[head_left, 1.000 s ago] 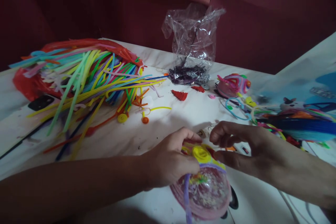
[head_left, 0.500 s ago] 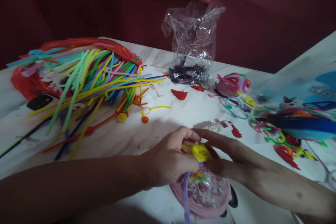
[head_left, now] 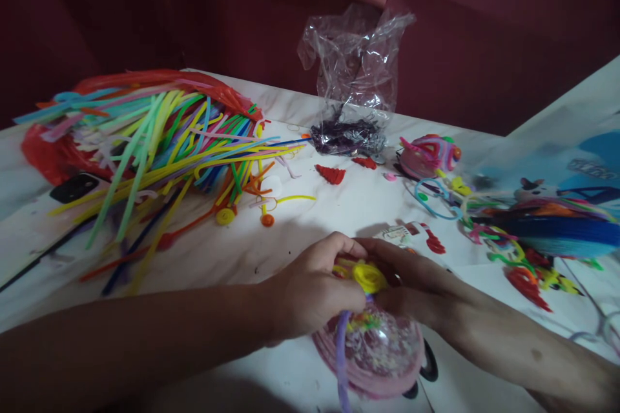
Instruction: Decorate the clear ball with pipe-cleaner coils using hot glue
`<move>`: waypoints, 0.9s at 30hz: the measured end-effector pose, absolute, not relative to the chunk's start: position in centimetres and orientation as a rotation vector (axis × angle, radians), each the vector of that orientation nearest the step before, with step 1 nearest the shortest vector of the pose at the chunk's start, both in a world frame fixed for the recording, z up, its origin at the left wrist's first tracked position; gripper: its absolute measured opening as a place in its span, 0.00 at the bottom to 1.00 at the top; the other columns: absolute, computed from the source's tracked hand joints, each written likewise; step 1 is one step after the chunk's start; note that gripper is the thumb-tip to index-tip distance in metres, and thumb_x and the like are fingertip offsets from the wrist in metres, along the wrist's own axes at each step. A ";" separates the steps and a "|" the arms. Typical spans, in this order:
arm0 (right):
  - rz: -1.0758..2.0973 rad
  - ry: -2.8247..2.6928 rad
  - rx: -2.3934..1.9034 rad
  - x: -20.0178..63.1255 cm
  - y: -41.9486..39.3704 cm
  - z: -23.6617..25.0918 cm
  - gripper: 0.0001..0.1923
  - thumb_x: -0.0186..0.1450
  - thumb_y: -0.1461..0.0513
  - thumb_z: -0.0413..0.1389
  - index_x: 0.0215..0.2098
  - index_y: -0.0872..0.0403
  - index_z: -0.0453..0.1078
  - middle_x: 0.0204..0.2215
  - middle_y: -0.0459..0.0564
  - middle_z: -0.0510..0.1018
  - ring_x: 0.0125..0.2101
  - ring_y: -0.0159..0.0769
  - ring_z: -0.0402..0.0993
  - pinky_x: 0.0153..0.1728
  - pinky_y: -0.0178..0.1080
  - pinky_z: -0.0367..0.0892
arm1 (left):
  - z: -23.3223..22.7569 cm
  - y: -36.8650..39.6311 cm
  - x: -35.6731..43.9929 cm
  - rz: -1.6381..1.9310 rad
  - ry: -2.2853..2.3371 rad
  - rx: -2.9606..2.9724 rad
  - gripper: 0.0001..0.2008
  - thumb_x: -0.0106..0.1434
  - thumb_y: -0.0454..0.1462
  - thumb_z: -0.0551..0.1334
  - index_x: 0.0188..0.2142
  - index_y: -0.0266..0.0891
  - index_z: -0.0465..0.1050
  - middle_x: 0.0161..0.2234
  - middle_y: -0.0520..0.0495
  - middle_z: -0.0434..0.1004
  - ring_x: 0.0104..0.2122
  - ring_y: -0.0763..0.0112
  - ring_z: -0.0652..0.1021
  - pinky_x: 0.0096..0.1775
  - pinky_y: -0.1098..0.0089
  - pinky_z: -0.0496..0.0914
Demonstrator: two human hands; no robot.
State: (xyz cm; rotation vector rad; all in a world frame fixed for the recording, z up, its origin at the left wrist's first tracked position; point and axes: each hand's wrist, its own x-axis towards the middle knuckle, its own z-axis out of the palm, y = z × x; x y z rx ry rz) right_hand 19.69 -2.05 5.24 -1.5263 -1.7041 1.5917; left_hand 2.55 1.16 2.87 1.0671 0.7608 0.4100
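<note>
both hands are bunched up at the near edge of the white table (head_left: 232,251), working the same thing: a clear round ball with glittery bits inside, wrapped in pink and purple fuzzy stems (head_left: 375,355), sitting low in the middle of the shot. the left hand (head_left: 310,293) is curled over its top left side, fingers closed around the upper part so it's properly gripped. the right hand (head_left: 416,287) comes in from the right with fingers bent in close, pinching at the yellow coiled pipe cleaner spiral (head_left: 369,276) that sits on top of the ball, right between the two thumbs. can't tell exactly how tight that pinch is since the fingertips overlap. further back on the left there's a big loose heap of multicoloured pipe cleaners (head_left: 159,142) spilling off a red plastic bag (head_left: 43,155), with a black phone (head_left: 75,188) just beside it. a crumpled clear plastic bag with dark purple stuff in the bottom (head_left: 353,90) stands at the back. near it there's a small red fuzzy cone (head_left: 332,174), and a pink round pipe cleaner figure (head_left: 429,156) off to the right, well apart from the hands.
</note>
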 end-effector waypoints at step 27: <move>1.509 -1.608 -1.573 18.5 -2.7 6.0 0.33 0.55 0.56 0.49 0.58 0.57 0.58 0.47 0.53 0.69 0.44 0.44 0.68 0.37 0.37 0.70 | 3.3 1.5 2.8 0.416 0.693 1.069 0.21 0.40 0.31 0.56 0.38 0.37 0.61 0.34 0.49 0.66 0.35 0.68 0.68 0.35 0.68 0.59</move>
